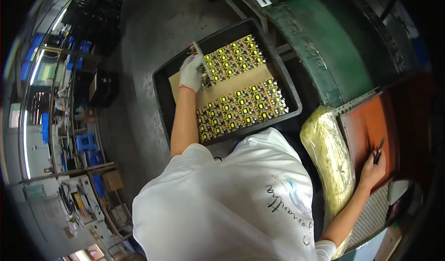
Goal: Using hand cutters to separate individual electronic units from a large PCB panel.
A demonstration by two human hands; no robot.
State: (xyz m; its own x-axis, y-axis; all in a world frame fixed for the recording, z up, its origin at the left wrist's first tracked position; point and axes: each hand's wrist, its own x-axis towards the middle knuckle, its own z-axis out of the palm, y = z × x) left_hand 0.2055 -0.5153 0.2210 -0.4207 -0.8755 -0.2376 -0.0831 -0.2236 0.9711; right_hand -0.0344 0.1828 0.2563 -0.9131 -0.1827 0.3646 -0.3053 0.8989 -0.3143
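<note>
My left hand (190, 74), in a white glove with a red cuff edge, reaches over the left part of a black tray (160, 108). Its fingers are closed on a circuit board (200, 56), seen nearly edge-on, with red wires sticking out. Below it the tray holds panels of circuit boards (238, 106) with many yellow-topped parts, and brown cardboard (236, 82) shows between two groups of them. Off to the right, my bare right hand (373, 169) grips a slim black-handled tool (378, 152) with a pointed tip, above an orange-red surface; its exact kind is unclear.
A yellow plastic-wrapped roll or pad (328, 157) lines the bench edge beside my right forearm. Beyond it runs a green conveyor-like surface (324, 48) with a worn edge. Shelves with blue bins (86, 143) stand at far left, past the grey floor (139, 75).
</note>
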